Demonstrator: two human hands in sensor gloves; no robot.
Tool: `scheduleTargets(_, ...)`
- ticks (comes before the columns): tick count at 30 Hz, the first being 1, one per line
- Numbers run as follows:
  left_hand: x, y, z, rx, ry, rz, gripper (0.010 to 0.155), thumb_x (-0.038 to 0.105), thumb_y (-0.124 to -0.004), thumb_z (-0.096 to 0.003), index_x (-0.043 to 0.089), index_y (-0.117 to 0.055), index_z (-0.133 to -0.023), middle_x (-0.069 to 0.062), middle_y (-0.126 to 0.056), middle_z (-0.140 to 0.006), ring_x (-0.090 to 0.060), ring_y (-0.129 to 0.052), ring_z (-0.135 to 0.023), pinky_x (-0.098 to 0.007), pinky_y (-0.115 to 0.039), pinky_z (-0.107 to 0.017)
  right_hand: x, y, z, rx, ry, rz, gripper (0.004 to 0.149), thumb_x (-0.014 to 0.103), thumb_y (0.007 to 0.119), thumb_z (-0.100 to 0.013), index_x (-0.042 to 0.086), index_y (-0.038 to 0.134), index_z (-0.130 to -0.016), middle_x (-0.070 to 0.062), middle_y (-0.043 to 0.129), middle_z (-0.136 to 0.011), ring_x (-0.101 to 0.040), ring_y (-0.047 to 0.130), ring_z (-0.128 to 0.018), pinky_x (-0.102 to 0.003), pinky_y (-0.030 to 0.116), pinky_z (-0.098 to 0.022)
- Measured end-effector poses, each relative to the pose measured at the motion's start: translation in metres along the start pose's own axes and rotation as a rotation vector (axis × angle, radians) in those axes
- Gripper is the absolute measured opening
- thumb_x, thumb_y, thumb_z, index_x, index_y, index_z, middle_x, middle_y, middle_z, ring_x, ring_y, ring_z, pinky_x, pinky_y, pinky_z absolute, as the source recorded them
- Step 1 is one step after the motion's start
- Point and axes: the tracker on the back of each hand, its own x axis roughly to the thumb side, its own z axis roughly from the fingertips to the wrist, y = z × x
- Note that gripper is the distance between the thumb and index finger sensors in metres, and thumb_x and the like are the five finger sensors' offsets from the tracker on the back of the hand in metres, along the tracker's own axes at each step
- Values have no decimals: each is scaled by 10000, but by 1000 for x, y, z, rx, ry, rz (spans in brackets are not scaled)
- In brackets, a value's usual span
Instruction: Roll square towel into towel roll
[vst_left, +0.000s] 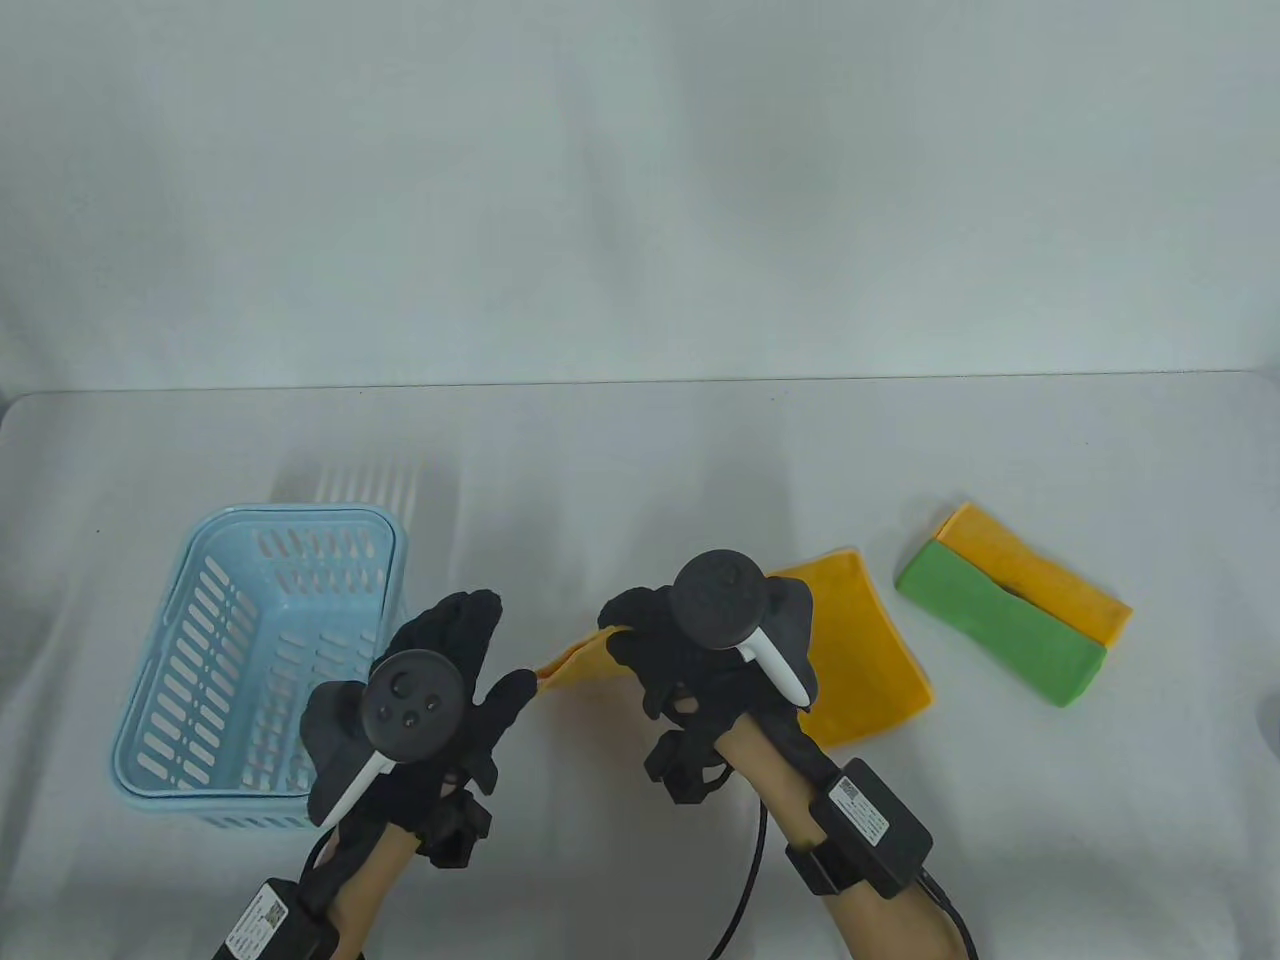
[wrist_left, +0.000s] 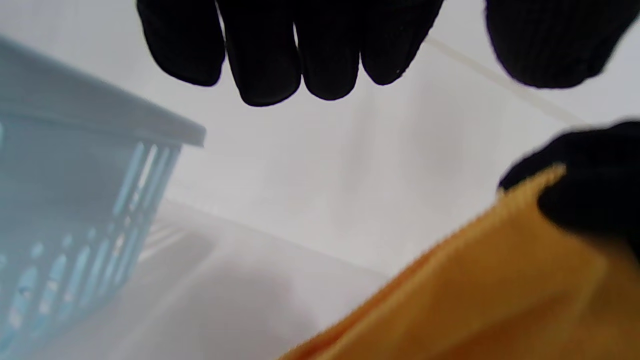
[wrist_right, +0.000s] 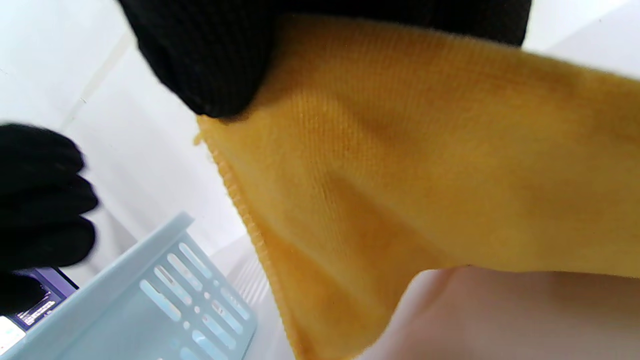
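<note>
One light blue slotted basket (vst_left: 262, 668) stood beside the left hand (vst_left: 420, 700), whose fingers hung apart; the right hand (vst_left: 700, 640) pinched the orange towel (vst_left: 860, 640).

We're looking at what seems a staged recording bench rather than a home: a plain white table (vst_left: 640, 450) is sitting against a bare white backdrop (vst_left: 640, 180). Cabled sensor boxes (vst_left: 868, 822) are riding on the person's forearms, pointing to a lab.

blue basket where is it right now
In the table view the blue basket stands on the table's left side, just left of the left hand, away from the orange towel.
</note>
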Motion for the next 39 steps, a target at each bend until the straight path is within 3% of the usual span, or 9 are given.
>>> scheduleTargets(9,6,-42,-16,-221,1,-11,889,603,-791,-323,245,-506,-1085,-54,-597,-1123,-391,-705,-1024,-587,-622,-725,6,-28,11,-4,-54,36,391,386,878,-324,352,877,-713,33,956,-591,-227,930,-542,-523,730,-570)
scheduleTargets(17,1,-75,-29,-359,54,-9,907,667,-767,-296,228,-557,-1061,-46,-654,-1087,-372,-741,-1002,-584,-635,-719,6,-32,14,3,-62,2,391,393,874,-327,349,876,-716,33,955,-586,-226,931,-536,-522,732,-568)
scheduleTargets(22,-3,-83,-33,-369,87,-1,806,690,-730,-309,258,-645,-985,-5,-730,-1017,-343,-787,-969,-573,-651,-713,6,-35,14,20,-65,-22,391,395,873,-330,349,874,-718,33,954,-588,-227,929,-540,-524,729,-570)
scheduleTargets(28,-8,-89,-36,-423,111,57,585,640,-729,-347,309,-797,-824,48,-875,-871,-314,-870,-909,-566,-679,-698,2,-35,14,36,-63,-45,392,401,871,-331,357,873,-720,40,950,-600,-226,927,-552,-523,729,-573)
scheduleTargets(31,-9,-92,-38,-456,111,77,451,562,-777,-362,330,-796,-748,73,-876,-821,-286,-882,-891,-558,-685,-695,2,-36,11,45,-63,-70,394,401,872,-330,360,871,-722,44,945,-609,-227,923,-562,-524,725,-578)
scheduleTargets(39,-2,-90,-37,-487,71,79,333,476,-860,-350,320,-741,-619,91,-836,-765,-265,-874,-871,-558,-683,-692,-7,-45,9,50,-36,-158,420,371,886,-325,369,812,-738,55,899,-648,-229,883,-613,-529,695,-605)
